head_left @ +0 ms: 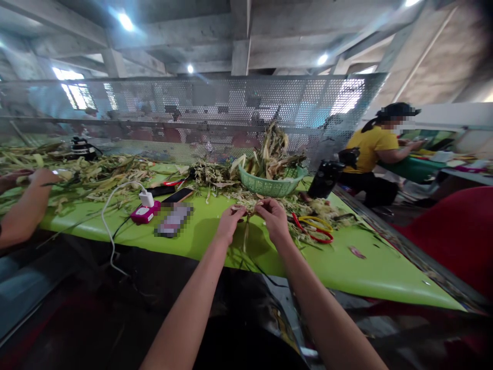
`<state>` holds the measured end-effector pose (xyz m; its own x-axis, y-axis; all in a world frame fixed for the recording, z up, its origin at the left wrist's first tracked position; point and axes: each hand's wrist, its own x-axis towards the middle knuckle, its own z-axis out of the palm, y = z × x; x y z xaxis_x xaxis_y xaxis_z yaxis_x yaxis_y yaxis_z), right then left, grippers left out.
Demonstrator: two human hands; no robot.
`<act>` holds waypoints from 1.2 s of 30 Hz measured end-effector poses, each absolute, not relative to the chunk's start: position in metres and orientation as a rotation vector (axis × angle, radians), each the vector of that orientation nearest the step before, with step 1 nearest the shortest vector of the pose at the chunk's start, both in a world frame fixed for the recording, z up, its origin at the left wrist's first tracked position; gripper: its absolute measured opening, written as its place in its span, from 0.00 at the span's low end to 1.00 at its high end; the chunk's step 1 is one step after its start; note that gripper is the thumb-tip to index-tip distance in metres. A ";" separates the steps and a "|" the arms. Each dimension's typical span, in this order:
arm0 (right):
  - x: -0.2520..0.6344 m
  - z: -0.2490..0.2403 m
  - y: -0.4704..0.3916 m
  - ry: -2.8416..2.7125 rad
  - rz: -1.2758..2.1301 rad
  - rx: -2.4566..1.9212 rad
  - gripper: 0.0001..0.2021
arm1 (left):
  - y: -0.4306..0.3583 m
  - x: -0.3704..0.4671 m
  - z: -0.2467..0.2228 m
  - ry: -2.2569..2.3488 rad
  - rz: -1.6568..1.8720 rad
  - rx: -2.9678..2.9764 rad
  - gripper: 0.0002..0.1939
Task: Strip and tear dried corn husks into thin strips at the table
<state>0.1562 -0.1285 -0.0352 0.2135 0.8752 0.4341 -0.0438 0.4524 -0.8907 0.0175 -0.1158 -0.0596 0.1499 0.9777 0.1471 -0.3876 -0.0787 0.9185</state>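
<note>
Over the green tabletop, my left hand point(232, 218) and my right hand point(271, 213) face each other, fingers closed in a pinch. Between them is a thin, pale strip of dried leaf point(246, 234), part of it hanging down below the fingertips. Its upper end is small and partly hidden by my fingers. Scissors with red and yellow handles point(321, 238) lie just right of my right hand among shredded leaf scraps point(308, 208). Behind both hands stands a light green plastic basket point(269, 186) heaped with dried leaves point(272, 149).
Left of my hands lie phones point(175, 220) and a magenta power socket point(145, 211) with a white cable. A black container point(325, 179) stands by the basket. At far left another person's arm point(29, 210) works; a person in yellow point(372, 149) sits right. A perforated screen point(208, 110) borders the table.
</note>
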 end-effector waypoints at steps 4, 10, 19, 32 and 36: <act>0.157 -0.035 -0.129 -1.144 0.803 -0.869 0.10 | -0.113 0.021 -0.062 0.707 1.281 1.259 0.19; 0.156 -0.035 -0.130 -1.090 0.855 -0.848 0.10 | -0.113 0.019 -0.059 0.748 1.217 1.471 0.17; 0.158 -0.036 -0.128 -0.998 0.878 -0.842 0.10 | -0.115 0.022 -0.060 0.586 1.141 1.516 0.17; 0.167 -0.032 -0.125 -0.927 0.841 -0.821 0.13 | -0.130 0.022 -0.057 0.760 1.151 1.635 0.18; 0.169 -0.032 -0.125 -0.939 0.787 -0.835 0.15 | -0.131 0.023 -0.057 0.799 1.153 1.675 0.16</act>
<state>0.1694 -0.1245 -0.0321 0.3771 0.8540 0.3585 -0.2032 0.4540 -0.8675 0.0231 -0.1307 -0.0574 0.3502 0.8733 0.3388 0.0102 -0.3652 0.9309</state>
